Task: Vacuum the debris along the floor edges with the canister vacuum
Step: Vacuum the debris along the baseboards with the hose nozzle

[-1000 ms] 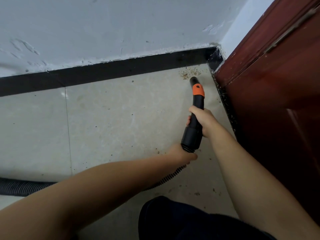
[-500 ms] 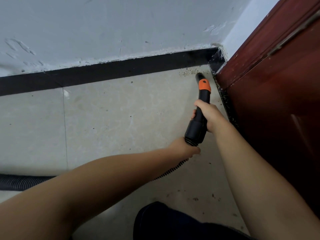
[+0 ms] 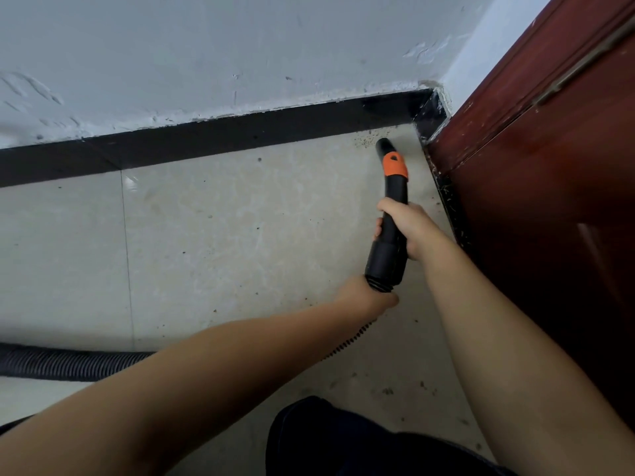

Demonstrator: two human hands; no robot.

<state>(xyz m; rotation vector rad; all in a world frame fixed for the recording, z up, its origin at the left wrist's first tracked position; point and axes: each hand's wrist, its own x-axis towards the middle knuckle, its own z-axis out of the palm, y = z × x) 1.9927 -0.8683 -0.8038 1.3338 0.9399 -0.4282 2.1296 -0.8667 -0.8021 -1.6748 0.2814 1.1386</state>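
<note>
A black vacuum nozzle (image 3: 390, 214) with an orange band points into the floor corner, its tip close to the black baseboard (image 3: 240, 135). My right hand (image 3: 405, 228) grips the nozzle's middle. My left hand (image 3: 367, 297) holds the ribbed hose (image 3: 68, 365) just behind the nozzle's cuff. A few dark specks of debris (image 3: 366, 139) lie left of the tip along the baseboard. More crumbs (image 3: 388, 389) sit on the tile near my knee.
A dark red wooden door (image 3: 549, 201) stands at the right, with grit along its bottom edge (image 3: 450, 201). The hose trails off to the left across the beige tile floor (image 3: 223, 235). My dark-clothed knee (image 3: 343, 441) is at the bottom.
The nozzle moved forward into the corner. The pile of brown debris that lay by the baseboard is gone, leaving only scattered specks.
</note>
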